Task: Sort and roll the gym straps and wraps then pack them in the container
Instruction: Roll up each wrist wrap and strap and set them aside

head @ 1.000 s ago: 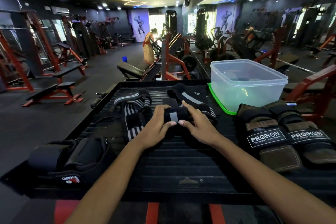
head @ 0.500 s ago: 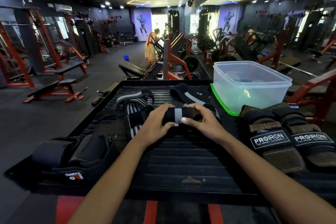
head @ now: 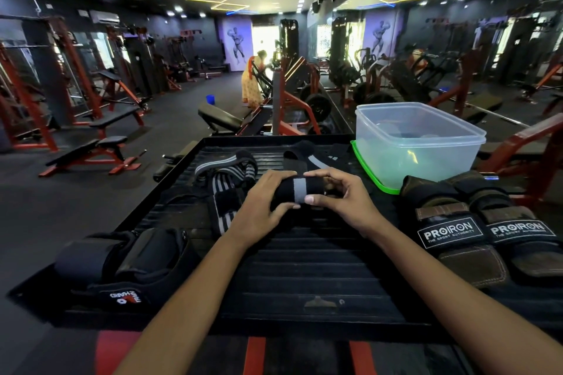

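Here we have both hands on one rolled wrist wrap [head: 300,192], black with a grey stripe across its middle, held just above the ribbed black platform [head: 304,268]. Our left hand [head: 262,207] curls round the roll's left end, thumb beneath and fingers over the top; our right hand [head: 341,195] pinches the right end between thumb and curled fingertips. So neither hand is free or relaxed: both clasp the same roll. Its long axis runs left to right, from one hand across to the other.

The clear plastic container [head: 420,143] stands ahead of the grip and off to the right, resting on its green lid [head: 370,175]. The right hand is the nearer one to it, so we judge the roll would pass most easily that way, carried forward and right over the rim. Whether the roll is fully closed we cannot tell; a tail of the wrap seems to run away ahead of the grip, behind the fingers.

To the left of the grip lies an unrolled striped wrap [head: 227,179], close beside the left hand. Further right, beyond the right wrist, sit two PROIRON leather grip pads [head: 487,231]. Nearer us and left lies a black padded strap [head: 122,262].
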